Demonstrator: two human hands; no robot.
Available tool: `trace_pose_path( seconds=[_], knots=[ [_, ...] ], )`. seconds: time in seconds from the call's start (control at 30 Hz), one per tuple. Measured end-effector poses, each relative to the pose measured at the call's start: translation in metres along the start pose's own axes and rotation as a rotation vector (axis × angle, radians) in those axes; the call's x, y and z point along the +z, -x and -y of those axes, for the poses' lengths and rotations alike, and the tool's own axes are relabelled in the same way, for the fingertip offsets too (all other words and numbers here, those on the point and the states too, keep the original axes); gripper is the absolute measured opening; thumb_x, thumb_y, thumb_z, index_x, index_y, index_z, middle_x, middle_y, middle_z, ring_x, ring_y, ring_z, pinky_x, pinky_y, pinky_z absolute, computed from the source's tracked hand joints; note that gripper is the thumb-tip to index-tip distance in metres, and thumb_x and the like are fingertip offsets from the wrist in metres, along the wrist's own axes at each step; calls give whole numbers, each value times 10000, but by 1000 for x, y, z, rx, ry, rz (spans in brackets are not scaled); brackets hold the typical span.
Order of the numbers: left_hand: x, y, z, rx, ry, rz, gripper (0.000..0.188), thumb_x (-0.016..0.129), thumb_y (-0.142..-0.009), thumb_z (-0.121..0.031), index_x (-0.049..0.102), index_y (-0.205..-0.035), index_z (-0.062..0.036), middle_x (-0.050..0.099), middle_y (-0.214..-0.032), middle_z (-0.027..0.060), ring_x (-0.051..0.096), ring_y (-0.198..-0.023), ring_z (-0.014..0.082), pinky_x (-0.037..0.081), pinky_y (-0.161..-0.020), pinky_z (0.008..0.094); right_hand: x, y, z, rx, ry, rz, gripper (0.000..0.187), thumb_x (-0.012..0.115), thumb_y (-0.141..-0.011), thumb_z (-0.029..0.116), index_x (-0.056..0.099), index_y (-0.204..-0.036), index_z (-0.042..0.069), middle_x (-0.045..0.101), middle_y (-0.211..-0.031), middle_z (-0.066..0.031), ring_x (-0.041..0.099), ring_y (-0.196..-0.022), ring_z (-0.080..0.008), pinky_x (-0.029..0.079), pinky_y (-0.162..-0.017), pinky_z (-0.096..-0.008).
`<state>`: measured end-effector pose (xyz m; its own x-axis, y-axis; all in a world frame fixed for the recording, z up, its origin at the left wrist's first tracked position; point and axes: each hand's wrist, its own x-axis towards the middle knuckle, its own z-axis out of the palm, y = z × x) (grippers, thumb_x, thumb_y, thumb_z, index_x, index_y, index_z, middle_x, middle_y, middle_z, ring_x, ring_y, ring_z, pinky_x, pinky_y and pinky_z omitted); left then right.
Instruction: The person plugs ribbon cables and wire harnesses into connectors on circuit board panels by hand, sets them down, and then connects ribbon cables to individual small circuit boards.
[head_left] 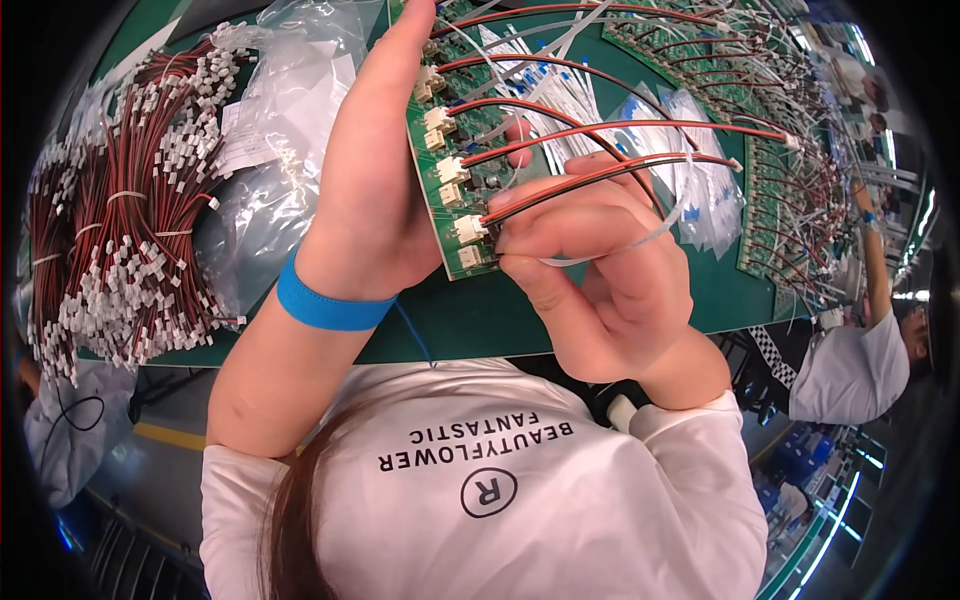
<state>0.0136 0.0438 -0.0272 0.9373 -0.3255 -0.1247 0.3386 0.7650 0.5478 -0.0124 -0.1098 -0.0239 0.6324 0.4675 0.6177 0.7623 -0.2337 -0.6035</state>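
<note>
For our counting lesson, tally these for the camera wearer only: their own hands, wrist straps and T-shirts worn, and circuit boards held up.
Hands: 2 (left hand, right hand)
Blue wrist strap: 1
White T-shirt: 1
Green circuit board: 1
Total: 5

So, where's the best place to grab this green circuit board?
Probably the long left edge of the circuit board, coming from the left like the left hand: its visible stretch is straight and wire-free. Red and black wires arch off rightward from the white connectors, so gripping from that side could tug them.
</note>
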Motion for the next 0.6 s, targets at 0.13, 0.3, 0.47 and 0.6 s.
trace_pose_path(
  seconds=[0.13, 0.3, 0.47, 0.6],
  knots=[
    [0, 2, -1, 9, -2, 33, 421, 377, -928, -387, 525, -1098, -32, 622, -927, 123, 631, -785, 226, 540, -697, 337, -5, 0, 3, 7, -12, 39, 177, 637, -651, -51, 560, -791, 26, 622, -753, -88, 599, -707, -237, 406, -686, -300],
    [-6, -1, -1, -64, 51, 97, 430, 372, -929, -391, 522, -1112, -32, 619, -944, 131, 630, -797, 229, 538, -714, 345, -3, 2, 3, 12, -28, 63, 176, 625, -686, -88, 558, -828, -11, 623, -778, -112, 614, -774, -251, 425, -712, -309],
    [4, -3, 5, -35, 15, -147, 422, 387, -915, -419, 537, -1046, -47, 612, -871, 100, 602, -721, 186, 516, -630, 302, 2, 1, 1, 54, -53, -30, 168, 659, -632, -18, 556, -746, 51, 615, -727, -65, 588, -659, -228, 394, -671, -302],
    [8, -4, 7, 5, -1, -220, 421, 406, -899, -451, 554, -980, -66, 612, -793, 68, 581, -625, 147, 505, -535, 267, 6, 4, -1, 75, -131, -82, 167, 659, -638, -21, 554, -749, 48, 614, -730, -69, 589, -665, -226, 400, -681, -308]
  ],
)
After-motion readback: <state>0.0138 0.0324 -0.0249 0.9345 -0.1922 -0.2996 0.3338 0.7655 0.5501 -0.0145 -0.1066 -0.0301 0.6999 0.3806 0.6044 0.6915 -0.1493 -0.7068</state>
